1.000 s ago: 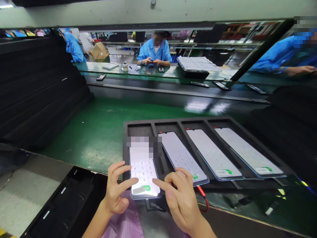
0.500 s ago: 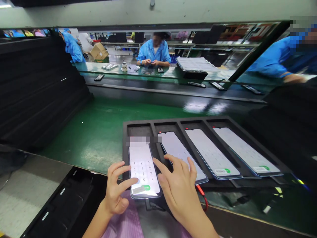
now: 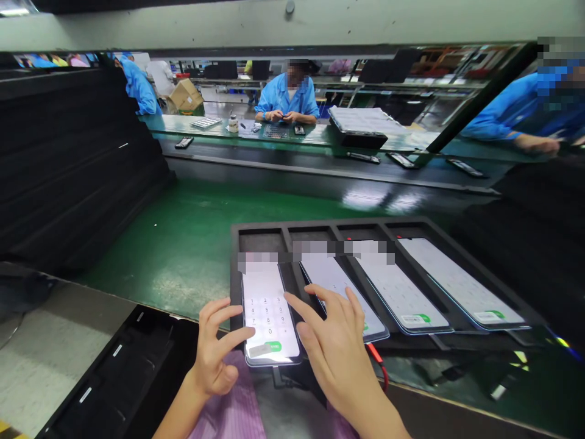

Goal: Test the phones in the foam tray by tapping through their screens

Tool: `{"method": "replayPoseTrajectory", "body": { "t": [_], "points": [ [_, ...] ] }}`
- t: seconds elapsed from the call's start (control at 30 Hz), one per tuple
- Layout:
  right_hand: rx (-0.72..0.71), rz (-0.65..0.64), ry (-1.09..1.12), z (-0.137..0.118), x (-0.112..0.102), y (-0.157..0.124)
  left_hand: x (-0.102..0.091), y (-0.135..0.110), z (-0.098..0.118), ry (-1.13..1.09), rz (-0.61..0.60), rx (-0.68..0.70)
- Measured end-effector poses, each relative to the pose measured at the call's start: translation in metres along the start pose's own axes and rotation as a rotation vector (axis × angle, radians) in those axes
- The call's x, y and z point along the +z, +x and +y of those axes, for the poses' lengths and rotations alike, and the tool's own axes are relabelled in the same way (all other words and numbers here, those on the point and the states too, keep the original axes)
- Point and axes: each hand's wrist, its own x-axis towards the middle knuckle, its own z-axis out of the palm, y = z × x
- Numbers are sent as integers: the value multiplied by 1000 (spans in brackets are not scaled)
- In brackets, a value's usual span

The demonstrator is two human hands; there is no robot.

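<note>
A lit smartphone with a dial keypad and a green button lies in the leftmost slot of a black foam tray. My left hand is at its lower left edge, fingers apart, one fingertip over the bottom left of the keypad. On the other side, my right hand has its fingers spread, the index fingertip near the phone's right edge. A second smartphone is partly hidden by that hand. Two more lit phones, a third and a fourth, lie to the right.
A red cable and a black cable plug come off the phones' lower ends. Black stacked trays stand at left. Beyond the green table, phones lie on a belt before a co-worker in blue.
The view has shifted slightly, so the tray and phones appear a little further right. Both hands keep nearly the same pose around the leftmost phone. The right-hand co-worker's hand has moved.
</note>
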Motion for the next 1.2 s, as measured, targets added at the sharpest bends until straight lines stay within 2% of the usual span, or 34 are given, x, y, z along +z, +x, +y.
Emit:
{"method": "replayPoseTrajectory", "body": {
  "t": [0.17, 0.4, 0.6, 0.9, 1.07, 1.2],
  "points": [
    [-97, -1, 145, 4, -6, -14, 4, -5, -1, -28, 12, -1],
    [-163, 19, 163, 6, -8, -17, 3, 2, 2, -14, -10, 28],
    [-24, 62, 181, -1, -1, -19, 0, 4, 3, -6, 7, 40],
    [-93, 14, 123, 5, -3, -21, 0, 7, 3, 22, 11, 32],
    [-71, 16, 133, 4, -2, -21, 1, 4, 1, 19, 31, 38],
    [-100, -43, 106, 4, 0, -17, 2, 1, 0, 21, 32, 18]
  ]
}}
